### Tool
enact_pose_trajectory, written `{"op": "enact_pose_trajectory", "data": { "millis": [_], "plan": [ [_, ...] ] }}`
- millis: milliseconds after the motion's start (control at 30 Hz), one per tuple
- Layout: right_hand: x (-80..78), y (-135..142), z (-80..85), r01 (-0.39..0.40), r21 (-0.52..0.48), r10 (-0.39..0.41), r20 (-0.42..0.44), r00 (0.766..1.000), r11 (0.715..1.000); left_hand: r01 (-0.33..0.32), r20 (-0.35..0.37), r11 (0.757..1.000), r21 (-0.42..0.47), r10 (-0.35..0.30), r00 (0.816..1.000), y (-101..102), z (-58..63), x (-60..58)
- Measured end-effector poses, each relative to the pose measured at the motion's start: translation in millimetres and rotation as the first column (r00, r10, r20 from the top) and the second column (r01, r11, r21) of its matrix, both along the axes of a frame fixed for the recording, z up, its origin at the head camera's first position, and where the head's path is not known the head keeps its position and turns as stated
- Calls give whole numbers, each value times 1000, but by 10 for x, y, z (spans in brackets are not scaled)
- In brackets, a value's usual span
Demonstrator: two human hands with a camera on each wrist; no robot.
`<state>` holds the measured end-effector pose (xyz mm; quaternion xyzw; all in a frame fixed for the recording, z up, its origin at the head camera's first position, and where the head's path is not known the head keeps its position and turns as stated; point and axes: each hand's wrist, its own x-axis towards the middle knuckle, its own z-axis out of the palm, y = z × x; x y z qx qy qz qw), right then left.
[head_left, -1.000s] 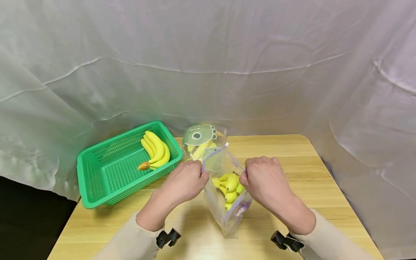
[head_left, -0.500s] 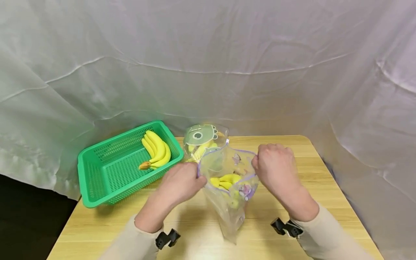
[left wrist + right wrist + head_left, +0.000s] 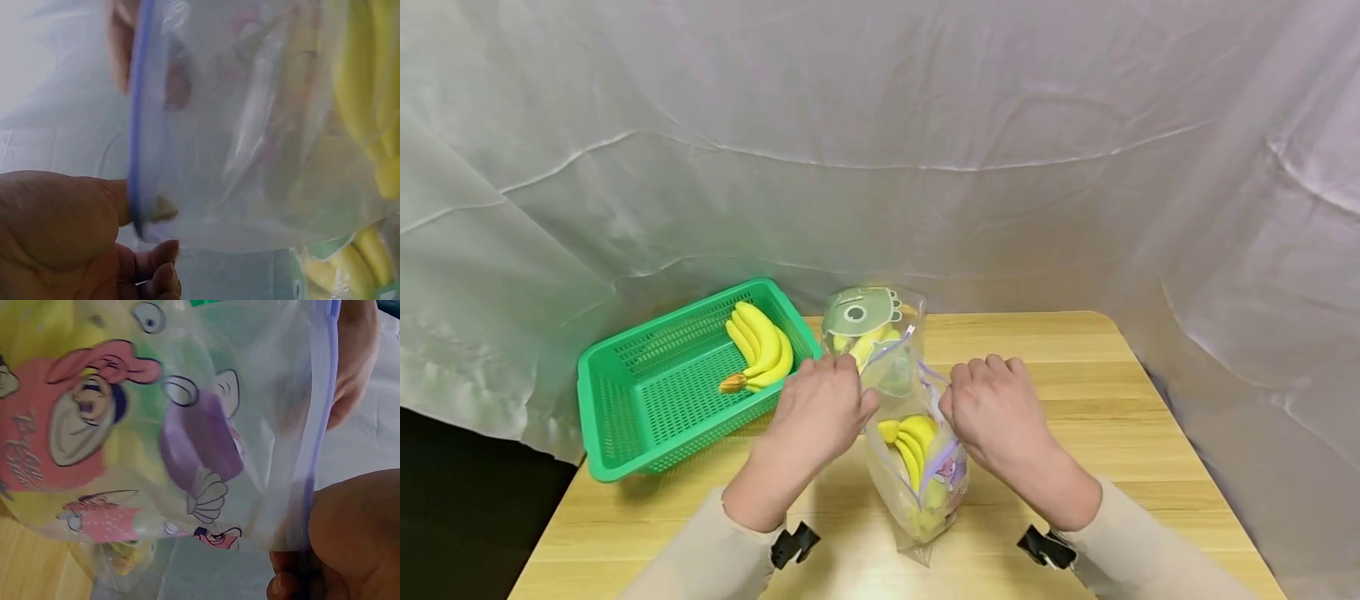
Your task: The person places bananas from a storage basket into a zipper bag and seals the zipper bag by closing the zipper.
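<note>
Between the two hands, in the head view, hangs a clear zip bag (image 3: 883, 467) with a purple-edged mouth and cartoon prints. A bunch of bananas (image 3: 913, 442) lies inside it. My left hand (image 3: 823, 404) grips the left side of the mouth; in the left wrist view the thumb pinches the purple zip strip (image 3: 139, 125). My right hand (image 3: 1000, 408) pinches the opposite side, with the zip edge held between thumb and fingers in the right wrist view. Pink and purple figures (image 3: 200, 444) decorate the bag's face. The mouth stands partly spread.
A green basket (image 3: 617, 425) at the left holds another bunch of bananas (image 3: 763, 342). Behind the held bag lies a second clear bag (image 3: 857, 310) with a green cartoon face and bananas inside. A grey cloth (image 3: 880, 167) hangs behind the wooden table (image 3: 1060, 350).
Both hands first lift and spread the bag's mouth wide, then come closer together, narrowing it. The bananas inside shift, settling lower in the bag. Basket and second bag stay put.
</note>
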<state>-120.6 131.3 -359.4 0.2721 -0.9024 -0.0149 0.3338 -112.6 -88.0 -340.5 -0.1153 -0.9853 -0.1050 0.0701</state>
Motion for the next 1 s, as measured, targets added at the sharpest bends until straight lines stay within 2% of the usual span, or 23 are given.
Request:
{"op": "enact_pose_trajectory", "data": {
  "millis": [67, 233, 300, 433, 533, 600, 667, 733, 833, 900, 1000],
  "plan": [
    [10, -16, -32, -12, 7, 12, 4, 1000, 1000, -9, -44, 999, -47, 7, 999, 21, -45, 13],
    [35, -19, -85, 22, -1, -22, 105, 994, 1000, -8, 27, 994, -106, 11, 1000, 37, -68, 43],
    [38, -16, -95, 38, -6, -37, 131, 991, 999, -9, 15, 994, -112, 11, 1000, 27, -52, 18],
    [33, -18, -108, 28, -6, -27, 141, 990, 1000, 14, -131, 994, -106, -28, 991, 16, -54, -104],
    [25, -19, -121, 16, -2, -15, 145, 989, 1000, 42, -263, 992, -122, -73, 962, 39, -114, -219],
    [22, -16, -130, 26, 2, -26, 150, 988, 1000, 28, -331, 991, -134, -72, 941, 59, -176, -283],
    [18, -10, -139, 48, -2, -47, 157, 986, 999, 4, -369, 991, -131, -53, 928, 77, -230, -322],
    [14, -3, -146, 70, -11, -67, 162, 984, 998, -24, -367, 994, -102, -15, 930, 85, -260, -334],
    [5, 6, -151, 78, -34, -71, 169, 983, 996, -56, -325, 997, -50, 37, 945, 81, -235, -308],
    [1, 8, -150, 68, -48, -59, 170, 984, 996, -57, -306, 998, -33, 45, 951, 73, -197, -293],
    [1, 7, -146, 57, -69, -44, 179, 983, 996, -34, -295, 999, -38, 22, 955, 53, -159, -282]
  ]
}}
